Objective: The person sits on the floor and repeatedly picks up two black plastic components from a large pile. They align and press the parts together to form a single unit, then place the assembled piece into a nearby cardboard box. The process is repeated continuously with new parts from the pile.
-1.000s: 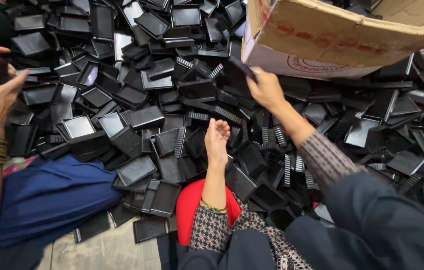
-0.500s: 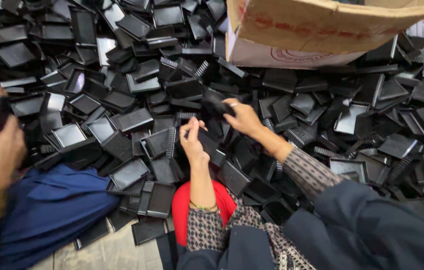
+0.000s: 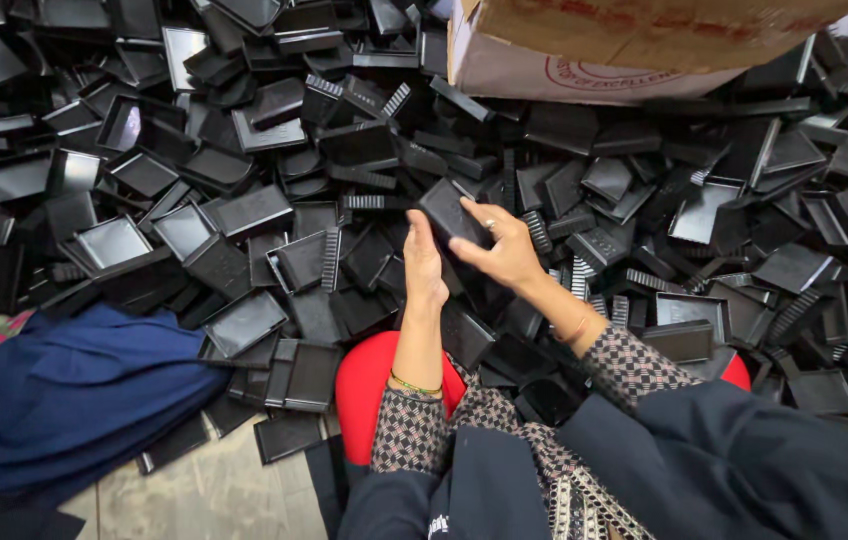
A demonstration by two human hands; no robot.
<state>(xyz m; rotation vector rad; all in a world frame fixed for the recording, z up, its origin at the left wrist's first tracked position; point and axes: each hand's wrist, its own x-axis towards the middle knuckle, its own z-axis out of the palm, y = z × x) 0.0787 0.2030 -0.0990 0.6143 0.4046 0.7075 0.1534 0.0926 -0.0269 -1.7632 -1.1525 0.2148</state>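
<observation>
a red stool (image 3: 369, 385) shows under the forearms, blue cloth (image 3: 64, 395) at its left. the left hand (image 3: 424, 268) stands open, fingers together, against a black tray (image 3: 454, 212) that the right hand (image 3: 504, 250) clamps from behind, above the tray heap (image 3: 244, 180). a cardboard box (image 3: 594, 50) lies beyond.

checked brown-and-cream sleeves, dark navy overgarment, thin bangles on both wrists, ring on one finger
</observation>
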